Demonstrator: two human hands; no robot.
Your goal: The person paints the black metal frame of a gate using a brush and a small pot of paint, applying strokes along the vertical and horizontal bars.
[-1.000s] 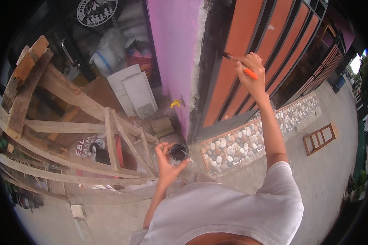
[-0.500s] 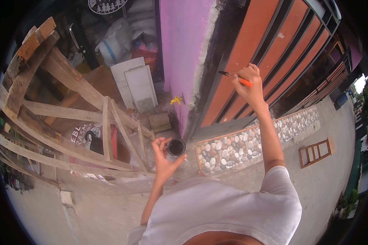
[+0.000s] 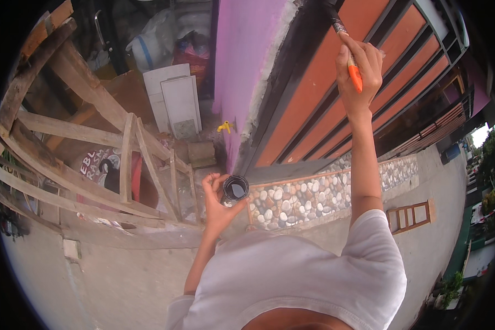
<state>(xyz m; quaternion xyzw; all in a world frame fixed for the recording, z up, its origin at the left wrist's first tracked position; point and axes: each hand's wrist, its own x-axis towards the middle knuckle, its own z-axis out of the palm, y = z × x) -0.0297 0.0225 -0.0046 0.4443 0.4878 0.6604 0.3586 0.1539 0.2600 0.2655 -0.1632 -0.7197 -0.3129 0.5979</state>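
Note:
My left hand (image 3: 219, 206) curls round a small round jar of black paint (image 3: 237, 188), its open top facing up. Raised high on the right, my right hand (image 3: 361, 74) grips a paintbrush (image 3: 355, 77) by its orange-ended handle. The dark bristles point up and away, at the dark frame (image 3: 313, 33) along the edge of an orange gate (image 3: 302, 104) with black bars. Whether the bristles touch the frame I cannot tell. Left of the frame runs a purple wall (image 3: 241, 66) with a rough, pale edge.
A yellow tap (image 3: 224, 127) juts out low on the wall. Wooden framework (image 3: 82, 132) fills the left side, with white boards (image 3: 179, 99) behind it. A pebbled strip (image 3: 297, 203) runs below the gate. A small wooden ladder-like frame (image 3: 411, 216) lies on the concrete at right.
My right hand has moved up and slightly right, and the brush now points upward at the top of the dark frame instead of leftward. The jar stays in my left hand.

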